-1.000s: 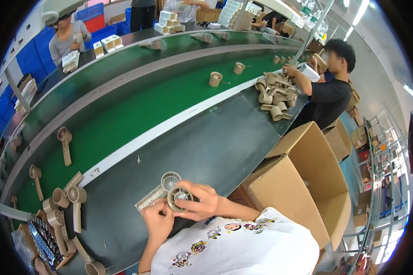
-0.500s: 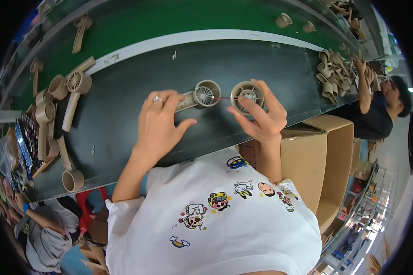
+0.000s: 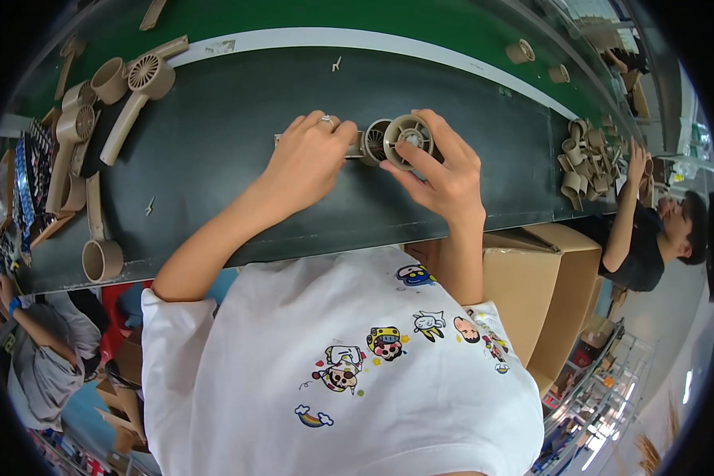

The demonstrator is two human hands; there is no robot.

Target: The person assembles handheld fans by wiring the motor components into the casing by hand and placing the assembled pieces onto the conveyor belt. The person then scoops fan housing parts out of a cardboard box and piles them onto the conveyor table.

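Observation:
My right hand (image 3: 450, 170) grips a beige round fan part (image 3: 418, 125) with spokes and a pale hub, thumb and fingers about its rim. This part overlaps the right side of a beige handheld fan housing (image 3: 372, 151), whose cup has a slotted grille. Whether the two touch is hard to tell. Over the housing's handle lies my left hand (image 3: 309, 159), a ring on one finger, its fingers curled and closed at the handle near the cup; the fingertips are partly hidden. No wire shows between the parts now.
Several beige fan housings (image 3: 147, 79) lie at the left of the dark work surface (image 3: 238, 119). More beige parts (image 3: 583, 159) are heaped at the right, near a co-worker's arm (image 3: 623, 206). An open cardboard box (image 3: 516, 293) stands by my right side.
My right hand has brought the round part left, over the housing's cup. My left hand has moved onto the handle and its fingers have closed. The view has shifted slightly.

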